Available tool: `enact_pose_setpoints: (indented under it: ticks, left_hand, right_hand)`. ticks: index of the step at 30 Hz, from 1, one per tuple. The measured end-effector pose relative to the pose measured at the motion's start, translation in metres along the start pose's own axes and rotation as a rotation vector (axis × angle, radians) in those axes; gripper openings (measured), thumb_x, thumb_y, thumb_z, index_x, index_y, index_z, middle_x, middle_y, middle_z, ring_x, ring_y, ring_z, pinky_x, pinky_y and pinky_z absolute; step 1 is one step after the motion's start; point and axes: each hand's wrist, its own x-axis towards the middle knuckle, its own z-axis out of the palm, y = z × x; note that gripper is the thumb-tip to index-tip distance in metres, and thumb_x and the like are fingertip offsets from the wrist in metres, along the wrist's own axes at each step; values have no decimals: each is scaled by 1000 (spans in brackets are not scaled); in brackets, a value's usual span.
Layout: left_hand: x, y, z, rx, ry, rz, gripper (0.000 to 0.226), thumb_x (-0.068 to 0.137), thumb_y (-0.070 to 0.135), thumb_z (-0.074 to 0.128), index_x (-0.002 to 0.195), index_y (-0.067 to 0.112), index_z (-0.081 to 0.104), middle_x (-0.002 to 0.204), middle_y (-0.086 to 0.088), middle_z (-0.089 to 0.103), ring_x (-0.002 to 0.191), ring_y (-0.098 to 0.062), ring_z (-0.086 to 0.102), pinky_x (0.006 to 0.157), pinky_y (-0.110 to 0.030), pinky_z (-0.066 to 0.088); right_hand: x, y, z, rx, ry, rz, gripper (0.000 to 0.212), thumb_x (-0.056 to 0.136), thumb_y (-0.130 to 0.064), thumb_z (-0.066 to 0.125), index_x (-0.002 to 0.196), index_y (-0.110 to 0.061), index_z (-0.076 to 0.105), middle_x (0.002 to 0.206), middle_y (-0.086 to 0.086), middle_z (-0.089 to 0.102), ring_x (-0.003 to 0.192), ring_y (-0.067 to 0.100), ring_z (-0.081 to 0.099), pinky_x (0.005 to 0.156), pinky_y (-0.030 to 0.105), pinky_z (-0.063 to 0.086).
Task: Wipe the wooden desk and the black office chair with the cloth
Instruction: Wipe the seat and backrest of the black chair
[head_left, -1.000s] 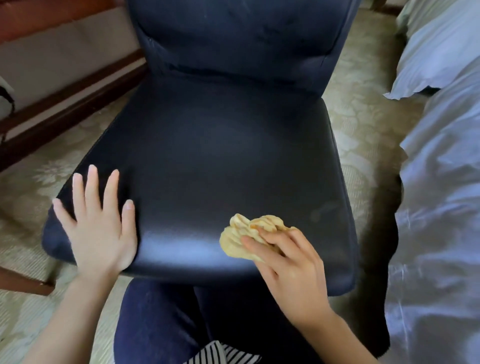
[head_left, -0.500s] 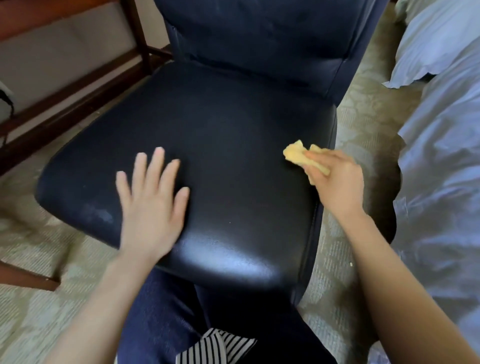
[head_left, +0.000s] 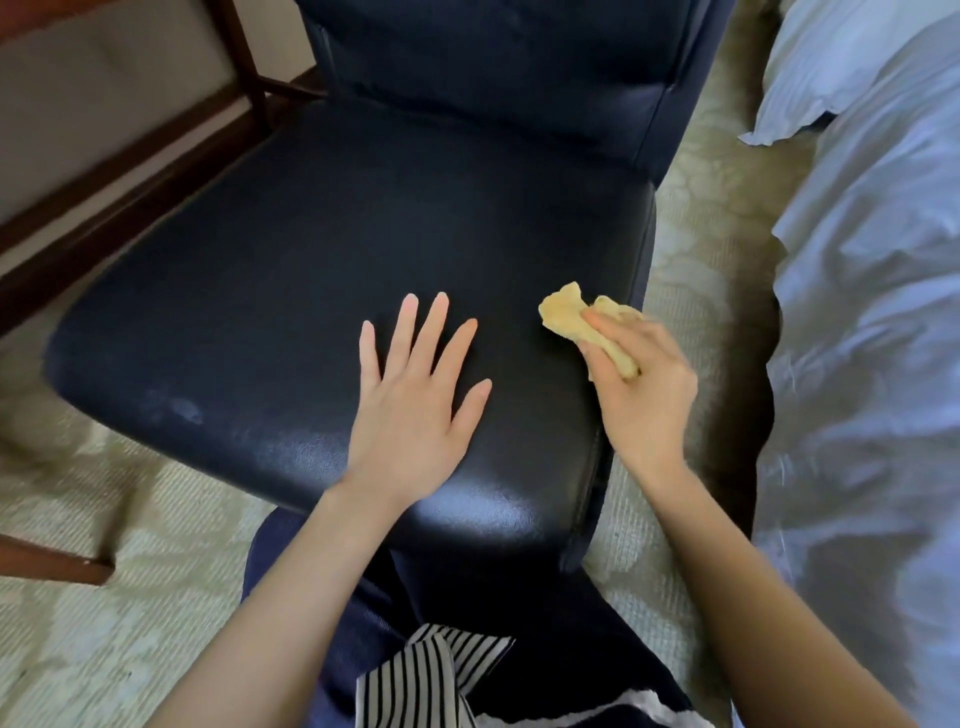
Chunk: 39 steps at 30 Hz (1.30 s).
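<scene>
Yellow cloth in right hand at chair seat

Chair seat black leather-like, glossy with fine grain, dull smudge near left. Cloth yellow, soft, crumpled. Carpet woven, matt; far-left frame dark polished wood.

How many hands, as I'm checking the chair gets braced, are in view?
2. The left hand lies flat on the chair seat near its front; the right hand grips the yellow cloth by the seat's right edge.
</scene>
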Motion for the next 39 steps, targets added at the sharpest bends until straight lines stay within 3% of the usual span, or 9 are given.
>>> enact_pose_setpoints:
  ticks: [4, 9, 17, 22, 26, 29, 32, 34, 39]
  left_hand:
    - [-3, -12, -1, -55, 15, 19, 63, 95, 50, 20, 147, 18, 35, 159, -5, 17, 148, -24, 1, 115, -46, -9]
    - [-8, -36, -7, -95, -1, 55, 65, 93, 53, 20, 148, 21, 32, 160, 0, 11, 147, -17, -6, 114, -40, -15]
    - [-17, -77, -23, 3, -116, 34, 70, 88, 61, 6, 152, 33, 10, 155, 19, -13, 142, -7, -24, 113, -45, -18]
    - [-20, -67, -30, -87, -71, 4, 63, 92, 55, 17, 151, 34, 13, 155, 22, -10, 142, -4, -21, 112, -37, -22]
    - [-19, -54, -26, -136, -61, 32, 63, 91, 55, 12, 151, 33, 13, 155, 22, -8, 143, -4, -20, 112, -37, -21]
    - [-21, -55, -20, -139, -53, 13, 60, 94, 50, 18, 151, 32, 16, 155, 22, -7, 143, -3, -20, 113, -35, -21]
    - [-22, -57, -18, -193, -19, 31, 57, 96, 48, 20, 150, 30, 24, 156, 21, -1, 144, -2, -14, 114, -29, -20]
    - [-21, -57, -18, -240, 2, 43, 57, 96, 48, 20, 148, 28, 29, 156, 19, 5, 145, -2, -9, 114, -27, -18]
    - [-19, -50, -14, -242, 41, 30, 53, 98, 43, 23, 147, 27, 34, 156, 18, 8, 145, -2, -7, 116, -28, -14]
  right_hand:
    - [-63, -12, -6, 127, 68, -53, 32, 79, -14, 74, 108, -25, 66, 96, -14, 57, 91, 17, 59, 84, 27, 46]
    - [-116, -18, -2, 124, 40, -420, 31, 79, -10, 69, 105, -26, 70, 92, -7, 51, 79, 17, 51, 80, 19, 44]
    - [-104, -3, 11, 42, -88, -955, 26, 94, -18, 58, 119, -27, 64, 121, -6, 60, 101, 17, 54, 95, 27, 47]
    - [-54, 30, 21, 47, 71, -473, 19, 91, -10, 60, 107, -15, 70, 112, 5, 62, 98, 24, 56, 88, 32, 47]
    - [-7, 51, 22, -41, 213, -228, 24, 89, -8, 58, 111, -4, 68, 106, 19, 65, 97, 27, 57, 92, 20, 39]
    - [23, 59, 21, -20, 255, 37, 28, 91, -9, 59, 118, -9, 66, 118, 15, 62, 111, 25, 55, 97, 19, 36]
    - [49, 64, 17, -43, 270, 157, 30, 92, -14, 57, 121, -11, 64, 122, 14, 61, 115, 28, 56, 99, 28, 39]
    - [70, 67, 13, -11, 275, 264, 30, 93, -18, 56, 122, -16, 64, 121, 9, 62, 114, 23, 56, 98, 23, 37]
    - [102, 60, 11, 287, 379, 710, 28, 92, -25, 58, 119, -26, 65, 117, -4, 65, 109, 15, 59, 98, 28, 45]
